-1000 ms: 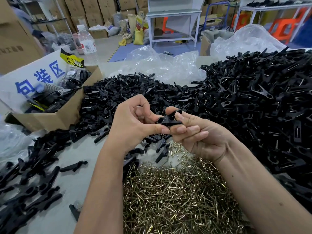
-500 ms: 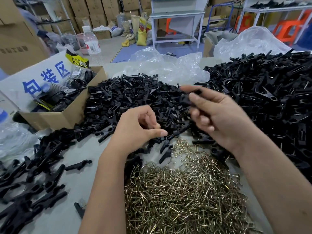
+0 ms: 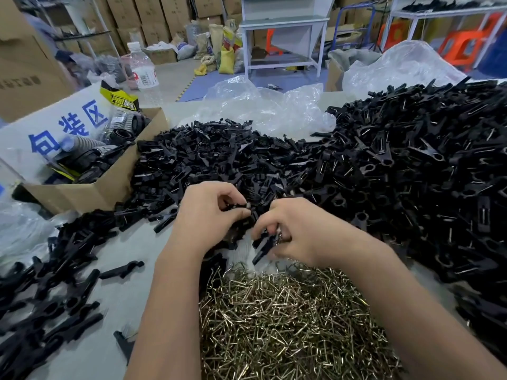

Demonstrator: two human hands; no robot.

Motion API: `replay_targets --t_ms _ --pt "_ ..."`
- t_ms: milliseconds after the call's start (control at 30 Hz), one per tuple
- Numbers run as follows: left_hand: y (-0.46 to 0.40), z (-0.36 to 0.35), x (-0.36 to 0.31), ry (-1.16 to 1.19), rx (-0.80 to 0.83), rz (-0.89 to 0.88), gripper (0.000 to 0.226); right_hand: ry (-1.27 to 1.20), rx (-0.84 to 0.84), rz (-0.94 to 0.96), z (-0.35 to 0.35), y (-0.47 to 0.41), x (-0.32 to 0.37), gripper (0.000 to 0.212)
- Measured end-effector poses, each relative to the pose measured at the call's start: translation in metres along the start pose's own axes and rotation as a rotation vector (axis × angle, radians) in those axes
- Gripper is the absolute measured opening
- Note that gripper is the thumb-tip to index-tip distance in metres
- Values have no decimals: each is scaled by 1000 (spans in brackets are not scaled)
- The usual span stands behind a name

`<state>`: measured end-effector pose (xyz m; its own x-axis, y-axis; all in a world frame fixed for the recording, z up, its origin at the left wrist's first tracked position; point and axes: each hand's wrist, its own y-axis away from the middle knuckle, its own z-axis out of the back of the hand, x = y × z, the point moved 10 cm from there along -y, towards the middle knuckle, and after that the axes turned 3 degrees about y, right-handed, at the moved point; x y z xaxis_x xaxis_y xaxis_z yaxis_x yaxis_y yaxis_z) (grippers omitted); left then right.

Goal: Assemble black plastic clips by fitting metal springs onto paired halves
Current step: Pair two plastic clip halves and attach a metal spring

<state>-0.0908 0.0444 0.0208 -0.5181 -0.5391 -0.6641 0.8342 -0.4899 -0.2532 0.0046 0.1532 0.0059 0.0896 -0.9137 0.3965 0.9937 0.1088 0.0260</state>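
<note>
My left hand pinches a black clip half between thumb and fingers at the near edge of the loose-halves pile. Close beside it, my right hand curls its fingers round another black clip half that points down toward me; something small and metallic shows at its fingertips, too blurred to name. A heap of brass-coloured metal springs lies directly below both hands. A large mound of assembled clips fills the right side of the table.
A cardboard box with dark parts stands at the left behind scattered clip halves. Crumpled clear plastic bags lie at the table's far edge. A water bottle, stacked cartons and a white metal table are beyond.
My right hand, raised toward the assembled mound half a second ago, has come back down to the left and now grips a new clip half. My left hand has picked up a half too.
</note>
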Motion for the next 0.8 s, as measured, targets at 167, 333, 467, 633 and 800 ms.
replay_targets --t_ms 167,333,467,633,800 --pt "-1 11 3 101 -99 5 20 -66 -83 17 7 1 -1 20" --pt "-1 15 5 217 -116 44 24 -349 -248 -78 27 8 -20 12" --pt "-1 18 4 303 -136 57 24 -845 -445 -139 36 14 -39 10" --pt "-2 20 7 475 -174 60 17 -1217 -563 -254 26 16 -57 10" --pt "-5 19 9 625 -211 70 8 -1490 -465 -220 17 11 -53 26"
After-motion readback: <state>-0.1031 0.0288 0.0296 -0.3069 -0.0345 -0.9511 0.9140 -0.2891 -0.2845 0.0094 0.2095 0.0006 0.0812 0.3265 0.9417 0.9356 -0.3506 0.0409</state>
